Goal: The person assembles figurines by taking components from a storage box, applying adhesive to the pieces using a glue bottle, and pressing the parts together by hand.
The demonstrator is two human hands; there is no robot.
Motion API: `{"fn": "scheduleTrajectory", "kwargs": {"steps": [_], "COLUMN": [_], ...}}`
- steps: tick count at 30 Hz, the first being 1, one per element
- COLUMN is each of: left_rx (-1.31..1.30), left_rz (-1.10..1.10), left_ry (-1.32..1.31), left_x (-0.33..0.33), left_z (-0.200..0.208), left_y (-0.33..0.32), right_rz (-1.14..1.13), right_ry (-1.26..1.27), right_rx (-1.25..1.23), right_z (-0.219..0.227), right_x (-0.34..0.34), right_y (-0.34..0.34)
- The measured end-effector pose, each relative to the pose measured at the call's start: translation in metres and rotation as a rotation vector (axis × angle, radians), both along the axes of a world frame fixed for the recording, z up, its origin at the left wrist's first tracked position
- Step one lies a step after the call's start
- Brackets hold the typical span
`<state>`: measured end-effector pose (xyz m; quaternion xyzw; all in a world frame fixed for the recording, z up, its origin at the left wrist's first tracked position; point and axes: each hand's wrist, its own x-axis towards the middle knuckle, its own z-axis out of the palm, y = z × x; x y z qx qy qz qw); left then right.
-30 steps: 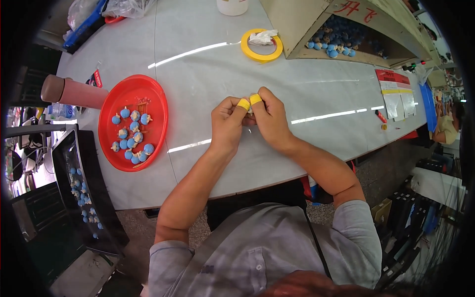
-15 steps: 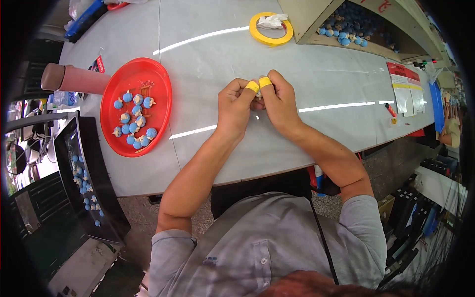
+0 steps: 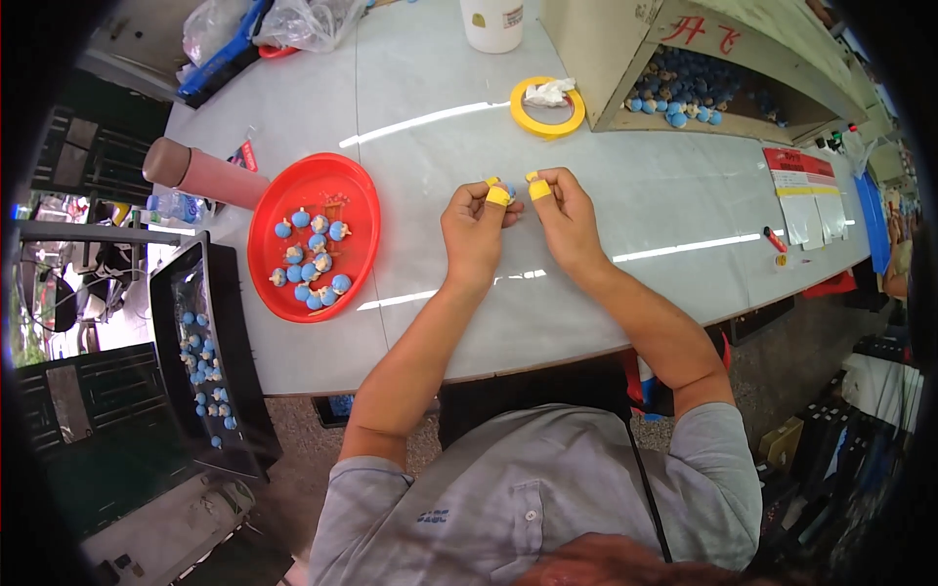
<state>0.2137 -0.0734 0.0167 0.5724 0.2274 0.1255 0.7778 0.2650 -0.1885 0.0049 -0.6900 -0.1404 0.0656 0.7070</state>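
Observation:
My left hand (image 3: 473,227) is closed over the table, pinching a small blue ball-shaped figure (image 3: 510,191). Most of that figure is hidden by the thumb and fingers. Just to its right, a little apart, is my right hand (image 3: 569,217). Its fingers are curled with thumb and forefinger together; whatever they hold, if anything, cannot be made out. Yellow tape wraps the thumb and a fingertip of each hand. At the left lies a red round plate (image 3: 362,230) with several blue-and-cream ball figures (image 3: 340,283) in it.
A black tray (image 3: 256,391) with more figures stands left of the table (image 3: 440,342). Behind the plate lies a pink bottle (image 3: 220,179). Farther back are a yellow tape roll (image 3: 520,119), a white tub (image 3: 491,27) and a cabinet (image 3: 586,59) holding blue balls. Right lies a red marker (image 3: 775,240).
My hands have come apart; the blue figure now shows at the left fingertips. The whole view has shifted, so the table things appear lower and farther right.

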Motion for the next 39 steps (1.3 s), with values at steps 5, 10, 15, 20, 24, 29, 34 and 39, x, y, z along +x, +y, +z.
{"fn": "scheduleTrajectory", "kwargs": {"steps": [5,10,15,20,24,29,34,39], "left_rx": [-0.041,-0.047,-0.022,0.003,-0.003,-0.043,-0.009,-0.018], "left_rz": [-0.053,-0.232,-0.306,-0.335,-0.331,-0.359,-0.384,-0.418], "left_ry": [-0.127,-0.005,0.068,0.056,0.065,0.046,0.084,0.076], "left_x": [-0.001,0.000,-0.001,0.000,0.002,0.001,0.000,0.000], "left_z": [-0.010,-0.002,0.005,-0.001,-0.007,-0.003,-0.007,-0.009], "left_y": [0.000,0.017,0.023,0.026,0.025,0.027,0.028,0.028], "right_rz": [0.223,0.370,0.435,0.533,0.531,0.549,0.576,0.584], "right_ry": [0.340,0.262,0.252,0.274,0.323,0.351,0.315,0.296], "right_rx": [0.068,0.039,-0.035,-0.136,-0.136,-0.154,-0.179,-0.161], "right_z": [0.016,0.015,0.016,0.023,0.025,0.023,0.016,0.018], "right_x": [0.003,0.018,0.024,0.029,0.030,0.034,0.034,0.031], "right_y": [-0.006,-0.021,-0.026,-0.030,-0.029,-0.031,-0.033,-0.033]}}
